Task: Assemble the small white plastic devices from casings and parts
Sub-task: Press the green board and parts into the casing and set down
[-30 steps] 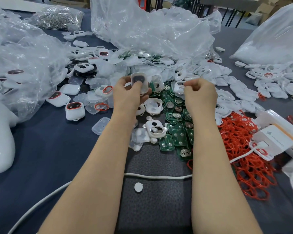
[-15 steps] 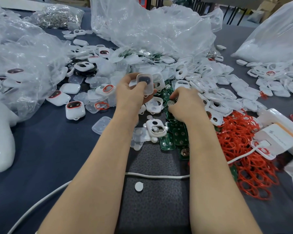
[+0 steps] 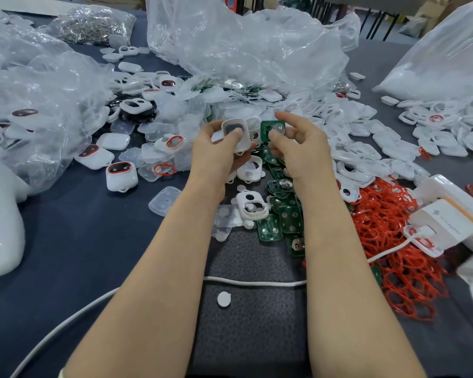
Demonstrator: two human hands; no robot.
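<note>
- My left hand (image 3: 219,151) is closed around a white casing (image 3: 236,135), with my thumb pressed on its dark oval opening; I hold it raised above the worktop (image 3: 74,241).
- My right hand (image 3: 298,145) pinches a green circuit board (image 3: 271,129) between thumb and fingers, the upper fingers loosely spread; the board carries a round silvery part near its top edge.
- Casing and board sit side by side, very close, and I cannot tell whether they touch.
- Below my hands more green boards (image 3: 281,214) lie in a loose pile, and an open white casing frame (image 3: 250,205) rests just beside them on its left.
- A heap of red rings (image 3: 393,236) lies to my right, next to a white charger block (image 3: 445,225).
- Finished white devices with red-rimmed windows (image 3: 120,175) lie on my left, near crumpled clear plastic bags (image 3: 38,105).
- A white cable (image 3: 254,282) crosses the worktop under my forearms, with a small white disc (image 3: 224,299) just nearer me.
</note>
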